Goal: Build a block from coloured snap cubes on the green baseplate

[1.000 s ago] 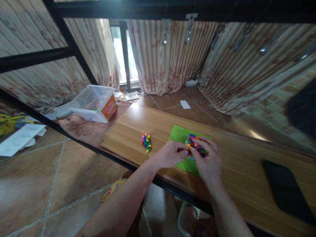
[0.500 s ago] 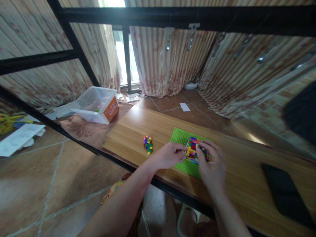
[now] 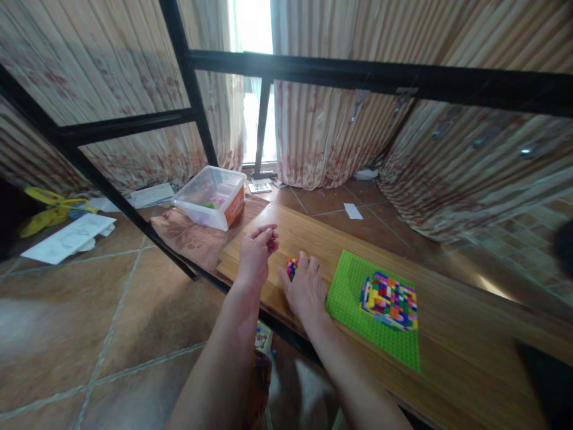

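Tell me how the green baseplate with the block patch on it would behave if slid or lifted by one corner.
The baseplate looks thin and lies flat on the wooden board, so it would probably slide easily. Lifted by one corner it may flex a little. The block patch sits toward its right side, so that side likely sags; the blocks look pressed on and should probably stay put.

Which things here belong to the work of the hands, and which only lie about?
In use: right hand on the small pile of coloured bricks; left hand raised; brick block on green baseplate.

Lying about: plastic box, papers, dark object.
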`<action>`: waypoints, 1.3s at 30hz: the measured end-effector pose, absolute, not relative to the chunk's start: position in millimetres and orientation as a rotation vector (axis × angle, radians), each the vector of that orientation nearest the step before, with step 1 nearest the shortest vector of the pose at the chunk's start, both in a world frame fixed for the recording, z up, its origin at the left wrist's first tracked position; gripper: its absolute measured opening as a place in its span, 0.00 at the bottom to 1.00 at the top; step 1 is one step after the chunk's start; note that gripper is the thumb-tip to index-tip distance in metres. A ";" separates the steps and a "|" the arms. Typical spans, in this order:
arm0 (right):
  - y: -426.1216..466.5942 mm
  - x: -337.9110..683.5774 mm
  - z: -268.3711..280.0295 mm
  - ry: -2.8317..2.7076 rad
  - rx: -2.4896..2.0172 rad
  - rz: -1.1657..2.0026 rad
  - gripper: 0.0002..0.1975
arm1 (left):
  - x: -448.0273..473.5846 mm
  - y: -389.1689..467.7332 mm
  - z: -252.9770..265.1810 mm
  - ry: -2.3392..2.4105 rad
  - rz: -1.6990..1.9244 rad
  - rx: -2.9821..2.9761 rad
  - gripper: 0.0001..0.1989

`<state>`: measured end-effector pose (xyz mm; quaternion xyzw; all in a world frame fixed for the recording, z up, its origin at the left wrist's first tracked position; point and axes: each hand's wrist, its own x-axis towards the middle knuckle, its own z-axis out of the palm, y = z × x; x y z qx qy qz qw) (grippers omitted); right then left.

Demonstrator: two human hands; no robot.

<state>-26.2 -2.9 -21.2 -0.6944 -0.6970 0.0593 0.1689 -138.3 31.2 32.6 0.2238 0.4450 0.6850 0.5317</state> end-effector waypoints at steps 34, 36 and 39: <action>17.0 -33.9 -36.0 -2.229 -1.903 0.097 0.09 | -116.4 32.3 15.1 1.243 1.409 0.653 0.05; 17.3 -34.9 -36.0 -2.242 -1.903 0.123 0.09 | -116.0 32.9 14.7 1.247 1.404 0.653 0.05; 18.3 -35.4 -35.8 -2.271 -1.889 0.160 0.10 | -116.7 34.5 12.9 1.257 1.397 0.645 0.05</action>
